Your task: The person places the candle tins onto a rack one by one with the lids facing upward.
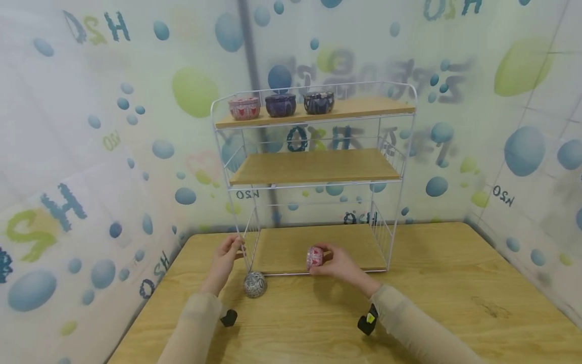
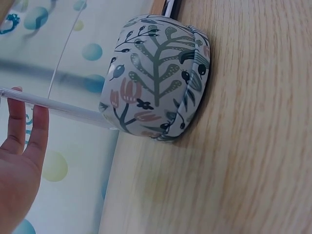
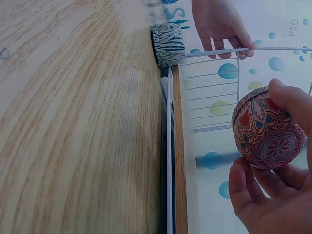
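Note:
My right hand (image 1: 338, 262) holds a small round pink patterned tin (image 1: 314, 258) between thumb and fingers. The tin is tipped on its side above the front of the bottom shelf; its decorated base (image 3: 277, 148) faces the right wrist camera. At the rack's left front post (image 2: 73, 113), my left hand (image 1: 227, 255) grips the white metal with its fingertips. A grey-and-white tin (image 1: 255, 284) with a leaf and flower pattern (image 2: 156, 78) stands on the table beside the foot of that post, below the left hand.
The white wire rack has a wooden top shelf (image 1: 364, 107), middle shelf (image 1: 313, 166) and bottom shelf (image 1: 282, 247). On top stand a pink tin (image 1: 244, 108), a dark blue tin (image 1: 280, 105) and a dark patterned tin (image 1: 319, 102). A printed curtain hangs behind the wooden table (image 1: 436, 283).

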Demonstrator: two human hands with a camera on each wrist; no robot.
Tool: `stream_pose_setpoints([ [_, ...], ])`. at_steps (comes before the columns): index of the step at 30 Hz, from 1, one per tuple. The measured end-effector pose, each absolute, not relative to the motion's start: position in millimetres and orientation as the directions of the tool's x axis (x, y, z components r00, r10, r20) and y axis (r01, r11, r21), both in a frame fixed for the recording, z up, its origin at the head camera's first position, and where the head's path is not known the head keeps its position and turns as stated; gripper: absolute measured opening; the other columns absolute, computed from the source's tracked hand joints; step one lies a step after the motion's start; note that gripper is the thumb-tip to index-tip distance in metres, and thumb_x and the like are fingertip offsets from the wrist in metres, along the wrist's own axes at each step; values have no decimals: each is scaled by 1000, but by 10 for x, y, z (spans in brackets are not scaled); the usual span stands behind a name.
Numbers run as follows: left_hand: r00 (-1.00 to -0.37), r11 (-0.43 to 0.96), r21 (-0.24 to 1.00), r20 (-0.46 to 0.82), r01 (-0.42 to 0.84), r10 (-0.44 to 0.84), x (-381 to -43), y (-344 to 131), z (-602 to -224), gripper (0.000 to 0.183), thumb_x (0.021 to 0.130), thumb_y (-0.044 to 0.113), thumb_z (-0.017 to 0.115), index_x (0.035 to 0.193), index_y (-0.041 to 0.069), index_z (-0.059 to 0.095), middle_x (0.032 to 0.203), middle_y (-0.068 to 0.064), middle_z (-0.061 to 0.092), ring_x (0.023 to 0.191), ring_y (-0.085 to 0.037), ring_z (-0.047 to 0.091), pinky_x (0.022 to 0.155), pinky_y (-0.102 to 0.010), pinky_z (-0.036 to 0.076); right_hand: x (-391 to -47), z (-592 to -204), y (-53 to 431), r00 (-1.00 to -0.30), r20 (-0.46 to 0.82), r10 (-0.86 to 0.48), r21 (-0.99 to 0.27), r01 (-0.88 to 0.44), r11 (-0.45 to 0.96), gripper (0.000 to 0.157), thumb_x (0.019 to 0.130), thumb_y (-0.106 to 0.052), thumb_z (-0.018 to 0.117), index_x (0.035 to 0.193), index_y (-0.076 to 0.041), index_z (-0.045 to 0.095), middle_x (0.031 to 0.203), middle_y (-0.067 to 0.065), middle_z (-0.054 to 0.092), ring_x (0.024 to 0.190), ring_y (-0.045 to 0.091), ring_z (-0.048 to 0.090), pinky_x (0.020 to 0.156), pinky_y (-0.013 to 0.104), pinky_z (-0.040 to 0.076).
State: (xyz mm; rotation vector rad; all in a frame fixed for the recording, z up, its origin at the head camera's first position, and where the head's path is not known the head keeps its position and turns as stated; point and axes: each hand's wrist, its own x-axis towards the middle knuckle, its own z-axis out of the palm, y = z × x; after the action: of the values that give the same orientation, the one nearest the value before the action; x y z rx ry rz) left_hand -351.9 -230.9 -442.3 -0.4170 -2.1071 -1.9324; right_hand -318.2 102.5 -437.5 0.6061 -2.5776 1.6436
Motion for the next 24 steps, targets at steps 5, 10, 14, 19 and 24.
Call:
stream_pose_setpoints([
  [5, -925, 73, 922, 379, 379, 24, -3516, -2311, -4412, 32, 103, 24, 50, 106, -8, 52, 92, -3, 58, 88, -19, 56, 77, -31, 54, -3182, -4360, 1022, -911, 250, -330, -852, -368, 372, 70, 72, -19, 86, 131, 2, 54, 108, 12, 62, 95, 28, 60, 70, 32, 53],
  [10, -923, 78, 920, 383, 384, 34, -3513, -2310, -4411, 29, 103, 26, 50, 104, -2, 55, 93, -6, 58, 90, -23, 57, 79, -32, 54, -3199, -4385, 1037, -907, 259, -332, -841, -380, 384, 70, 73, -18, 85, 132, 2, 53, 108, 12, 62, 94, 25, 60, 71, 31, 53],
  [14, -920, 68, 918, 390, 391, 31, -3517, -2295, -4416, 22, 102, 24, 50, 100, 3, 56, 93, -12, 58, 89, -22, 57, 78, -34, 55, -3216, -4409, 1043, -913, 242, -330, -851, -363, 379, 71, 73, -15, 85, 133, 3, 52, 109, 13, 61, 93, 23, 60, 72, 31, 54],
  [19, -917, 63, 915, 398, 399, 27, -3518, -2288, -4420, 28, 103, 22, 50, 102, -6, 53, 93, -13, 58, 88, -23, 57, 77, -32, 55, -3229, -4420, 1042, -916, 225, -332, -870, -342, 354, 72, 74, -15, 85, 133, 5, 49, 111, 14, 60, 95, 24, 60, 75, 33, 55],
  [24, -920, 76, 917, 391, 392, 29, -3524, -2301, -4433, 24, 103, 25, 50, 101, 2, 57, 92, -2, 58, 89, -24, 57, 77, -31, 54, -3221, -4429, 1042, -910, 233, -342, -885, -345, 313, 70, 74, -12, 83, 132, 7, 48, 116, 17, 59, 100, 28, 61, 80, 37, 55],
])
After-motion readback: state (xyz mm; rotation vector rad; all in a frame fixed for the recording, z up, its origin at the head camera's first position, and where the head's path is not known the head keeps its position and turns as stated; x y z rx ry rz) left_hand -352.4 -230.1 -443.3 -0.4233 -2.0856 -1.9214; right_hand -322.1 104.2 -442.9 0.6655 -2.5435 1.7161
